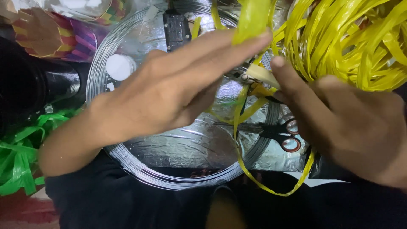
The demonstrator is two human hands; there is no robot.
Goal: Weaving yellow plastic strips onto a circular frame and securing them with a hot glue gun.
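Head view: left hand (pixel 169 89) flat, fingers together under yellow strip (pixel 250 19); right hand (pixel 339 118) fingers' state unclear.

A coil of thin silver wire (pixel 98 80) lies in a wide ring on crinkled silver foil (pixel 178 144). Inside the ring sit a round white disc (pixel 119 67) and a black rectangular block (pixel 177 29). Black-handled scissors (pixel 277 133) rest at the coil's right edge. Green plastic strips (pixel 19 154) lie at far left, with folded multicoloured paper pieces (pixel 46 32) above them.
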